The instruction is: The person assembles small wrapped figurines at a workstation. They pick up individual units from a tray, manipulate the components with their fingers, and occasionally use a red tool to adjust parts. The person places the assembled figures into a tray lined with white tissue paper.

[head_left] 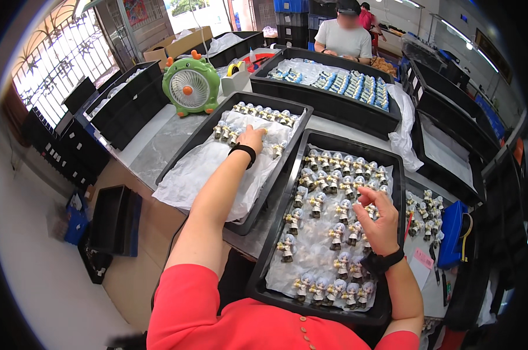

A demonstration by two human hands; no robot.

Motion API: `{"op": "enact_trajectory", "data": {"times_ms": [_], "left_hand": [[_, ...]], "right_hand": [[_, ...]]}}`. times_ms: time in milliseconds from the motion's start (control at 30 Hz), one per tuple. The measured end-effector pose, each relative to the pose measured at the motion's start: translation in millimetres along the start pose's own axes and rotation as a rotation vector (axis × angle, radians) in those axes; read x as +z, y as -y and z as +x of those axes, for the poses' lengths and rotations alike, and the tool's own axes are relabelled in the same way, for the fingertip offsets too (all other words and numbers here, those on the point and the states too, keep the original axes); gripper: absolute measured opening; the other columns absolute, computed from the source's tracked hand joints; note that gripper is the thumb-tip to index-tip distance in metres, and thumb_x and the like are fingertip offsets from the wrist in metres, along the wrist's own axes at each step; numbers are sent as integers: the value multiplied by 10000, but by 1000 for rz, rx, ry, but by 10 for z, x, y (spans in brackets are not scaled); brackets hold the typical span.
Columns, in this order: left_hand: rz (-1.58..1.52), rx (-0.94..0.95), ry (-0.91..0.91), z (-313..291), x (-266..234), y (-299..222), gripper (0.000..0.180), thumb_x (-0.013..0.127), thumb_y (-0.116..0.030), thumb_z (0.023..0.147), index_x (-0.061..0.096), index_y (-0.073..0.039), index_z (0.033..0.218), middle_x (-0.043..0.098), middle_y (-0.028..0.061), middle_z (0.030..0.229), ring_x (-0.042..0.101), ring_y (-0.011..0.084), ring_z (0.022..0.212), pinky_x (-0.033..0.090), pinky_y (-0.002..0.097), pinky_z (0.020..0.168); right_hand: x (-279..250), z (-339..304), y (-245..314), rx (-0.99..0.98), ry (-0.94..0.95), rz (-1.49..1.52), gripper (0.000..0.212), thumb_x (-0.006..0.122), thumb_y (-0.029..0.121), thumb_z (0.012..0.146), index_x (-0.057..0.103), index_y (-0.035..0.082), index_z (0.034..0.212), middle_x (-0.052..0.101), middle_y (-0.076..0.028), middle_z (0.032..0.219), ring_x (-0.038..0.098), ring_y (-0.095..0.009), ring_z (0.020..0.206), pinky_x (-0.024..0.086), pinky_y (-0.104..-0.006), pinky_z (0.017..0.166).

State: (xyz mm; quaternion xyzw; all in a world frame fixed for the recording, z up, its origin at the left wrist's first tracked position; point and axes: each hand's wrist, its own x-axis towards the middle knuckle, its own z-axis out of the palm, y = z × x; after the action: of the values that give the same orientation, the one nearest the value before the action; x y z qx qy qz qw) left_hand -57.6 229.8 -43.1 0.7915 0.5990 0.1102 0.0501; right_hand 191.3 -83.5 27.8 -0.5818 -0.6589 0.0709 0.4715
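My left hand [253, 140] reaches over the left black tray [253, 219], which is lined with white sheeting. Its fingers are closed on a figurine among the rows, mostly hidden behind the hand. Small figurines [264, 112] with pale hair stand in a far row, with others beside the hand. Over the right black tray [263, 274], my right hand [380, 220] hovers with thumb and forefinger curved and a gap between them. Beneath and around it, many more figurines [337, 234] of the same kind lie in rows on crumpled white lining.
A green fan [190, 86] and a tape dispenser [235, 77] stand past the left tray. Ahead, a large tray [328, 104] holds blue-and-white pieces, with a co-worker [344, 36] behind it. Loose figurines [427, 216], a blue bin [452, 233] and pens [434, 263] lie at right.
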Motion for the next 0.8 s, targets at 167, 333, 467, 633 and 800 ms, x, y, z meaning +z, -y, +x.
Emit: {"op": "enact_trajectory", "data": {"times_ms": [167,333,467,633,800], "left_hand": [[13,-32,34,-3,24,-64,450,579,-85,777,557,-158,1220,481,217,1186,574,397,1005,470,437,891],[-58,65,48,-36,-126,-49,465,638,-153,761,558,-143,1220,514,229,1166,561,391,1032,457,418,911],[-12,322,240,-277,-314,29,396,674,-223,742,628,-76,1107,640,204,1008,614,338,951,478,382,859],[7,434,484,-705,-376,29,427,666,-225,735,607,-67,1128,660,167,899,634,309,853,489,367,776],[-198,493,183,-982,-718,-241,378,656,-179,776,601,-51,1127,645,143,962,627,267,842,498,350,768]], "right_hand": [[5,-3,-13,40,43,12,275,667,80,778,627,28,1046,616,-82,850,602,-179,779,474,-290,716],[37,-37,-101,73,169,11,271,673,104,773,626,8,1022,617,-107,889,605,-223,836,476,-315,751],[68,-72,-196,58,289,-12,315,699,156,747,626,-2,1009,619,-128,938,603,-277,888,472,-341,782],[45,-120,-224,51,508,-99,406,768,260,672,632,40,985,599,-123,963,577,-302,942,458,-367,818],[98,-215,-56,-35,641,-386,607,804,302,606,566,114,1132,551,-85,1094,517,-278,1054,398,-413,896]]}}
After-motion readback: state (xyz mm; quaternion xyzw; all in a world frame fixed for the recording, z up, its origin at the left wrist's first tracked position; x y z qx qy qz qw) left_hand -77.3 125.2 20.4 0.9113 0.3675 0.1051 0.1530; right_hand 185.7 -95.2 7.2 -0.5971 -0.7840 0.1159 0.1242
